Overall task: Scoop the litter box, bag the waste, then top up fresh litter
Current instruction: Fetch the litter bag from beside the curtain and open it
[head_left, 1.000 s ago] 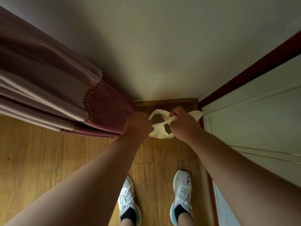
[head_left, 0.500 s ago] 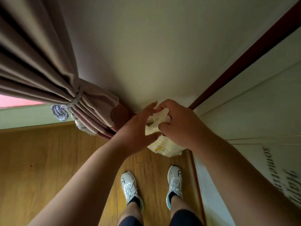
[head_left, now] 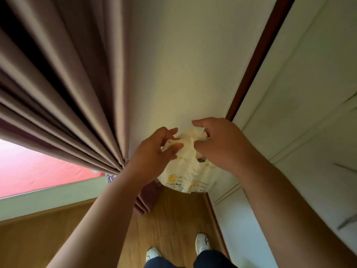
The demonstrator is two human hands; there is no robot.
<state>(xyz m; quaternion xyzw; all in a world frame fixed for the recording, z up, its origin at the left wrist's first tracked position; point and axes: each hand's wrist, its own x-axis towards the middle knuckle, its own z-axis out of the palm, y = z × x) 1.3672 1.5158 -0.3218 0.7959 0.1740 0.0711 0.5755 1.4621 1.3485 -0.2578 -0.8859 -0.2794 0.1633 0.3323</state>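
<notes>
Bag (head_left: 186, 171): pale plastic, held chest-high above the floor (head_left: 170, 219). Left hand (head_left: 152, 153) and right hand (head_left: 218, 146) each pinch its gathered neck. Advice: cinch tight, knot firmly, support underneath.

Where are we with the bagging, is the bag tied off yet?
Done, it seems: the bag hangs bulging, so waste looks loaded. In hand: left hand and right hand pinch its gathered top, apparently mid-knot; a finished knot isn't visible. Left: the fresh litter top-up; no litter box or litter is in view.
</notes>
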